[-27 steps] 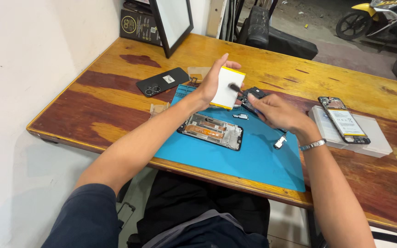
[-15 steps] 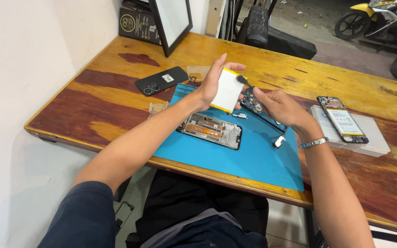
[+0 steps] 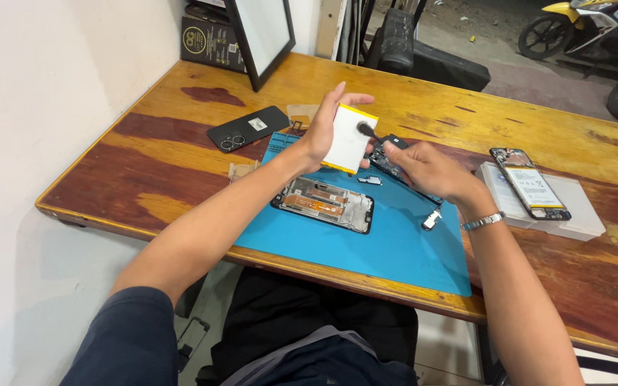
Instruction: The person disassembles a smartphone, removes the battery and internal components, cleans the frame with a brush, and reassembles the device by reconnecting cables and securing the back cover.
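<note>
**Phone open on the mat; battery out and in hand**

The left hand (image 3: 327, 132) holds a flat white battery pack with yellow edging (image 3: 349, 139) upright above the far part of the blue work mat (image 3: 395, 246), fingers spread behind it and thumb at its near edge. The right hand (image 3: 427, 168) is closed around a thin dark tool (image 3: 368, 131), whose tip sits at the pack's right face; whether it touches cannot be told. A small dark component (image 3: 389, 159) lies under the right hand's fingers, partly hidden.

Judged progress: disassembly looks well advanced. The opened phone frame (image 3: 325, 204) lies flat on the mat, near the person, its battery bay empty and internals exposed. A black back cover (image 3: 248, 129) rests on the wooden table (image 3: 144, 186), left of the mat. No reassembly is evident; frame, cover and loose parts remain separate.

Surroundings: a small loose part with cable (image 3: 432, 219) lies on the mat to the right. A second opened phone (image 3: 529, 184) sits on a white pad (image 3: 574, 214) at the right. A black-framed panel (image 3: 262, 36) leans at the far left. Nothing obstructs the hands; the loose small parts lie close to the right forearm.
</note>
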Motion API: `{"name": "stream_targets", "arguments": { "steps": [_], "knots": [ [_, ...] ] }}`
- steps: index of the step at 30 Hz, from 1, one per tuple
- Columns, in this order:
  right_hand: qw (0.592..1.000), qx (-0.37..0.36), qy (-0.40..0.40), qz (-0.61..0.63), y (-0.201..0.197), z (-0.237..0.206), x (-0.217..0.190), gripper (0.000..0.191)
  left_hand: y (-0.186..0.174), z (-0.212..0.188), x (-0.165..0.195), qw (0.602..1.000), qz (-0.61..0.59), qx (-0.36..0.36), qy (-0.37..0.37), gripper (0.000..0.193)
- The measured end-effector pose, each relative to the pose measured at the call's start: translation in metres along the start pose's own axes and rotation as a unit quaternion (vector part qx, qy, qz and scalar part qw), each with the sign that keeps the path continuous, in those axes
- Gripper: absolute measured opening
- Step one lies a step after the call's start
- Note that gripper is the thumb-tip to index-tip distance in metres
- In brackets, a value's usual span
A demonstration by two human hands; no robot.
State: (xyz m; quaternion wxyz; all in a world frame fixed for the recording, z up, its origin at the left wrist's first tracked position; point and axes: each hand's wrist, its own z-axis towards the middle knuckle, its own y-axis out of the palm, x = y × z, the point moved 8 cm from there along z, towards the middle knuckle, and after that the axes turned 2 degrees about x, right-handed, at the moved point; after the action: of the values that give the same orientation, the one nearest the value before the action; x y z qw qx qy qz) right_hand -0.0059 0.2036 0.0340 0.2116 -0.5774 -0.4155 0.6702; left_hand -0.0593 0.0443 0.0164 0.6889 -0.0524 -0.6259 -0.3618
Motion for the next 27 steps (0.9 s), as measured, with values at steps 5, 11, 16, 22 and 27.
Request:
{"name": "stream_targets", "arguments": {
  "steps": [5, 11, 16, 22, 27],
  "knots": [
    [0.999, -0.035, 0.014, 0.031, 0.004, -0.001, 0.004, 0.072, 0.003, 0.001, -0.001, 1.0, -0.01, -0.014, -0.013, 0.083],
    [0.998, -0.062, 0.025, -0.001, 0.01, -0.001, 0.009, 0.072, 0.003, 0.0, -0.002, 1.0, 0.0, 0.007, -0.017, 0.087],
    [0.999, -0.004, -0.028, 0.032, 0.006, 0.004, 0.001, 0.069, 0.003, -0.002, 0.005, 1.0, 0.005, 0.021, -0.004, 0.09],
    [0.998, 0.041, -0.017, 0.037, -0.005, 0.004, 0.012, 0.062, 0.011, 0.004, -0.002, 1.0, 0.013, -0.005, 0.025, 0.085],
    [0.972, 0.182, -0.127, 0.072, -0.037, -0.007, -0.014, 0.049, -0.001, 0.007, 0.004, 0.977, 0.176, 0.061, 0.1, 0.078]
  ]
}}
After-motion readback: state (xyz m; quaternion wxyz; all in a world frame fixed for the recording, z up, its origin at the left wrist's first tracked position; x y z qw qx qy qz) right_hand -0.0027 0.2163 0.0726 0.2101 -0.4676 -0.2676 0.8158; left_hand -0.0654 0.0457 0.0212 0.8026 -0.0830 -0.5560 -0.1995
